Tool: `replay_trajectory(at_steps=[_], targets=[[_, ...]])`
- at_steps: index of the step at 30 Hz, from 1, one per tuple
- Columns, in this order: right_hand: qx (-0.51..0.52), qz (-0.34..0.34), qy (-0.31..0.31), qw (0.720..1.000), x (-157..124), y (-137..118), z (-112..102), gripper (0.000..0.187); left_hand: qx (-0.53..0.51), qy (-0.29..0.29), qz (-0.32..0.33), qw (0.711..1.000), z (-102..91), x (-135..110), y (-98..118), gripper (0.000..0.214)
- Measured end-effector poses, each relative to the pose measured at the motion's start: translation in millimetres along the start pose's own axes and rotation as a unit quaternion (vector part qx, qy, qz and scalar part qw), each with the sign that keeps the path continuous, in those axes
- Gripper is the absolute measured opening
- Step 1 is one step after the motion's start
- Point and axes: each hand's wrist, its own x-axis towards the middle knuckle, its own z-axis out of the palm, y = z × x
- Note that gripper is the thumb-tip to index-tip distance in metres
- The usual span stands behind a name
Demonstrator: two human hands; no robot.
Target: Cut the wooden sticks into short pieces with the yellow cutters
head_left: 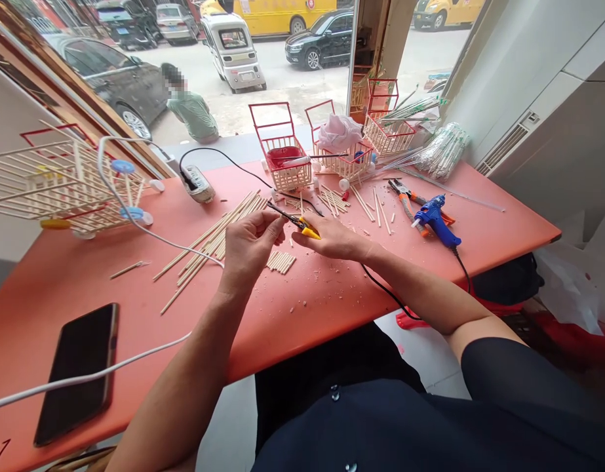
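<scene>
My left hand [250, 246] is closed in a pinch over the middle of the orange table [61, 282]; what its fingers hold is too thin to make out. My right hand [334, 237] grips yellow-handled snips [302, 225], whose dark blades point left toward the left fingertips. A small stack of short cut sticks [281, 261] lies just below both hands. Long wooden sticks [211, 242] spread out to the left of them.
A blue glue gun [434, 216] and orange pliers [405, 195] lie at the right. Small stick baskets [285, 167] stand by the window, a large stick cart [56, 187] at far left. A phone [78, 370] with a white cable lies near the front left edge.
</scene>
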Motion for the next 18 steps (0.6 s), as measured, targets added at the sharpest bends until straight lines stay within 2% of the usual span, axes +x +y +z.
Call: replay_trajectory(at_steps=[4,9,13,18], targets=[[-0.008,0.003,0.017,1.0,-1.3,-4.1,1.8,0.042,-0.002,0.022,0.022,1.0,2.0,-0.5,-4.7,0.022],[0.01,0.023,0.019,0.999,-0.3,-7.1,7.0,0.04,0.132,0.085,0.049,0.986,5.6,-4.7,-5.0,0.016],[0.051,0.042,-0.024,0.998,1.0,-10.3,6.9,0.042,0.211,0.115,0.074,0.968,7.0,-8.1,-1.6,0.016],[0.145,0.047,-0.069,0.986,-1.6,-13.3,0.6,0.049,0.172,0.113,0.104,0.973,7.3,-6.3,-5.5,0.016]])
